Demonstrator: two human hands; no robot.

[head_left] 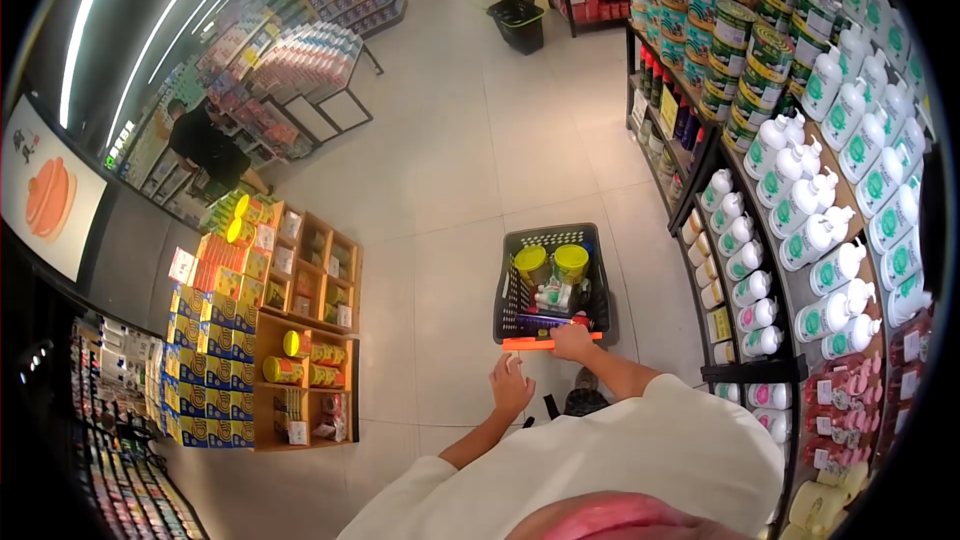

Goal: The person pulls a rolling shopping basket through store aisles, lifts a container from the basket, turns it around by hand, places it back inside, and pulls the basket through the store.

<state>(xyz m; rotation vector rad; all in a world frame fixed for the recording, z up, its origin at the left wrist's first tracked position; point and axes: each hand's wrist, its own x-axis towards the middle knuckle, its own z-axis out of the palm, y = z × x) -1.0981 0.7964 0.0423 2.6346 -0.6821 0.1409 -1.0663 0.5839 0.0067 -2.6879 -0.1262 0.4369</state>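
Orange handle (526, 344) in a one-handed grip

Right hand (573, 342) wraps the smooth bar, below centre of the frame; the left hand (511, 384), loosely curled, hangs apart just below it. Holed black plastic walls form the basket (602, 290) at centre. Off-centre pulling could twist it, toppling two round yellow-lidded tubs (571, 262); veering could knock glossy pump bottles (838, 312) at right.

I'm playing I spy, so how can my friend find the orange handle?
Find the pale floor, then the nearer dark basket. The handle is the straight orange bar along its near edge, in the right hand; the farther basket is green-trimmed.
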